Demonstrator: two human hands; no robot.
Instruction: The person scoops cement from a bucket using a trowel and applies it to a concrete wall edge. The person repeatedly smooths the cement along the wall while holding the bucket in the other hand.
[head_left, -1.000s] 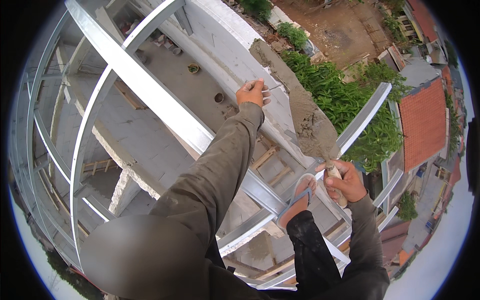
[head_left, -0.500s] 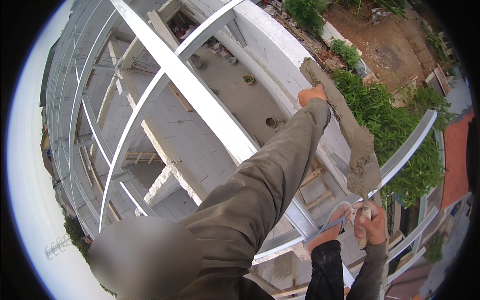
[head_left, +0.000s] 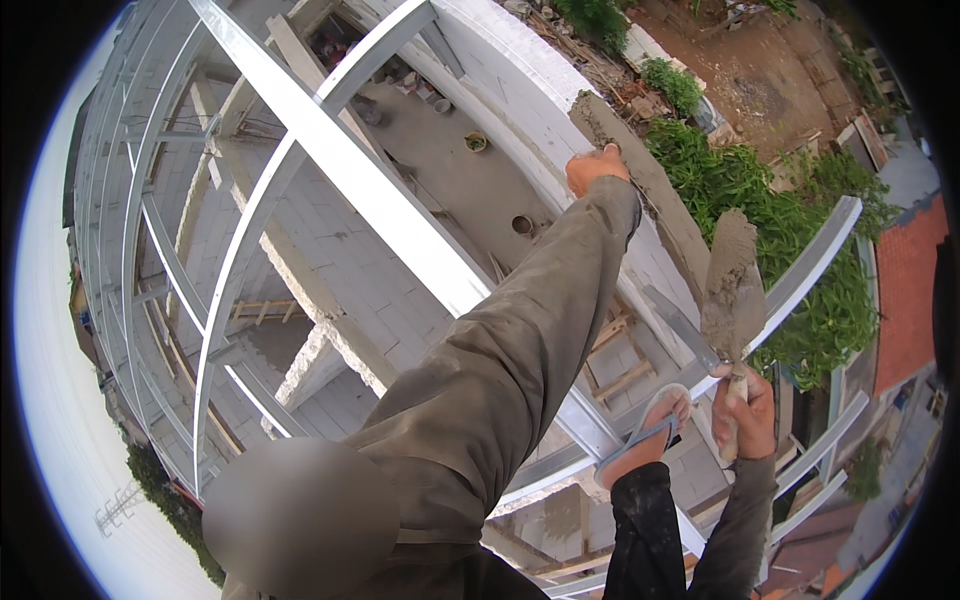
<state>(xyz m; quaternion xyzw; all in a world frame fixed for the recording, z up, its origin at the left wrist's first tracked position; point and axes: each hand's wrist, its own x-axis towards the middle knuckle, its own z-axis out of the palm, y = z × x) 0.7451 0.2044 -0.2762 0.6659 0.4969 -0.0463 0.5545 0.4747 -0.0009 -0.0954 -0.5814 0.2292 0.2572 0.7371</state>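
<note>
My right hand (head_left: 745, 412) is closed around the handle of a trowel (head_left: 736, 315), whose blade carries wet grey mortar. The blade points away from me, just right of the wall top and over the greenery. Farther off, my left arm stretches across to the white block wall (head_left: 645, 245). My left hand (head_left: 598, 170) is closed at the wall's inner upper edge, beside a strip of grey mortar (head_left: 640, 165) spread along the top. Its curled fingers are partly hidden, so I cannot make out what they grip.
My foot in a flip-flop (head_left: 655, 430) rests by a silver metal beam (head_left: 370, 190). Curved metal rafters (head_left: 240, 260) spread leftward. Far below lie a grey floor with a bucket (head_left: 522, 225), and a wooden ladder (head_left: 620, 365). Leafy plants (head_left: 790, 250) grow outside the wall.
The trowel has shifted rightward off the wall top, still bearing mortar. My left hand stays at the same wall edge, while the whole view has slid slightly.
</note>
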